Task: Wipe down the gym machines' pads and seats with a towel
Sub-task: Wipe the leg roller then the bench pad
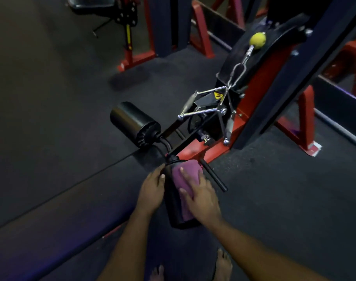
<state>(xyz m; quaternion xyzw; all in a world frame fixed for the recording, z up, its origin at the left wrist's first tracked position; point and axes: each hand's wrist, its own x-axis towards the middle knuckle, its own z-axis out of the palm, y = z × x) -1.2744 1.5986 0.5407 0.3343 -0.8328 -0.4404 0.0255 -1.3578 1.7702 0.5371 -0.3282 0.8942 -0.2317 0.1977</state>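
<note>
Pressing towel (187, 173) to roller pad (171, 207) — right hand (201, 197) half-covers it.

1. Your right hand (201, 196) lies flat, fingers (188, 177) spread, pressing the purple towel (190, 168) onto the near roller pad (173, 207).
2. Your left hand (150, 191) rests against that pad's left side, thumb touching it.
3. Second roller pad (130, 122) sits farther left, apart.
4. Chrome handle (203, 107) by the red frame (197, 153); yellow ball (257, 39) above.
5. Bare feet (223, 264) on the dark floor (61, 138).
</note>
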